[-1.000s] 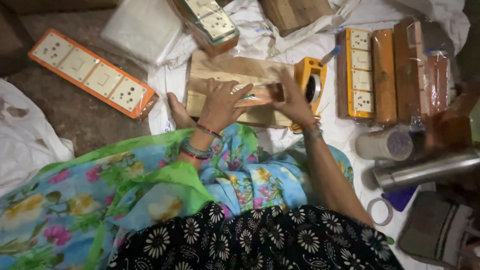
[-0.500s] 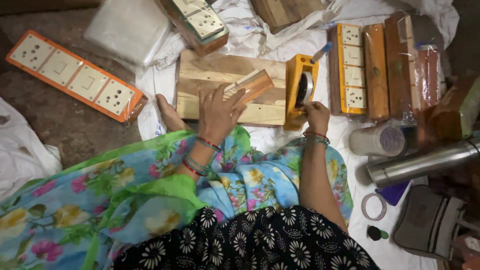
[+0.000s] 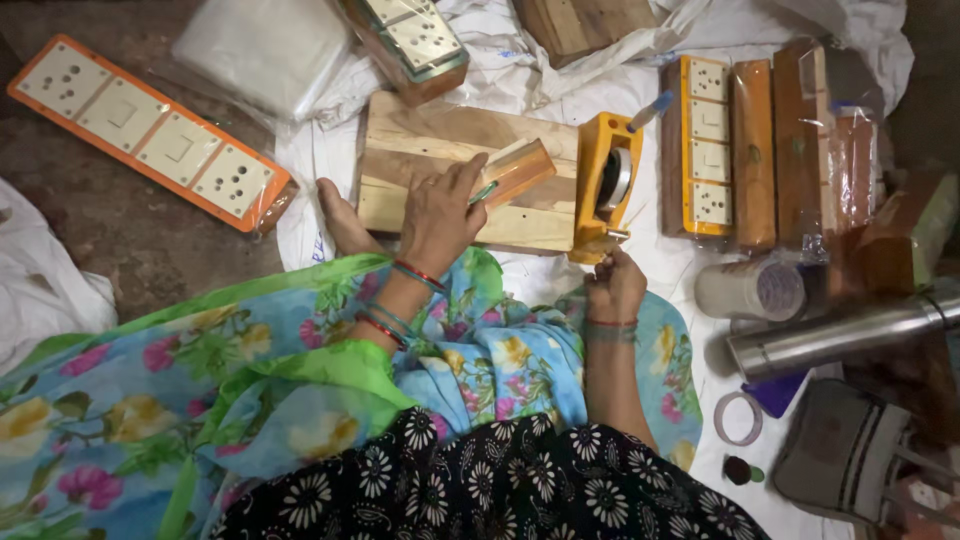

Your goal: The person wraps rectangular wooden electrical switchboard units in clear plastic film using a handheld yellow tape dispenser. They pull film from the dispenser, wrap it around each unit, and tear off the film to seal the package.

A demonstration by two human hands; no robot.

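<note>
Wooden block (image 3: pixel 520 170), small and wrapped in clear film, lies tilted on a larger wooden board (image 3: pixel 440 140) in the middle of the floor work area, on white sheeting (image 3: pixel 640 260). The left hand (image 3: pixel 438 212) rests palm down on the board with its fingers loosely spread, the fingertips touching the near end of the small block (a thin green item sits just under the fingers, too small to make out). The right hand (image 3: pixel 614 287) is curled into a closed grip at the bottom end of an orange tape dispenser (image 3: pixel 603 185), which stands just beside the board's right edge and carries a roll of clear tape; what exactly the fingers pinch there I cannot tell.

Right of the dispenser lies an orange switchboard (image 3: pixel 706 145) with sockets, and touching it on the right are several long wooden pieces (image 3: pixel 754 150) in clear wrap. A longer orange switchboard (image 3: pixel 150 140) lies well apart at the upper left on the bare floor, near a stack of clear plastic bags (image 3: pixel 262 48). Another wrapped socket board (image 3: pixel 420 40) lies above the wooden board. At the right, a steel flask (image 3: pixel 840 335) lies on its side near a pale cylinder (image 3: pixel 750 290), with a tape ring (image 3: pixel 738 418) below it.
</note>
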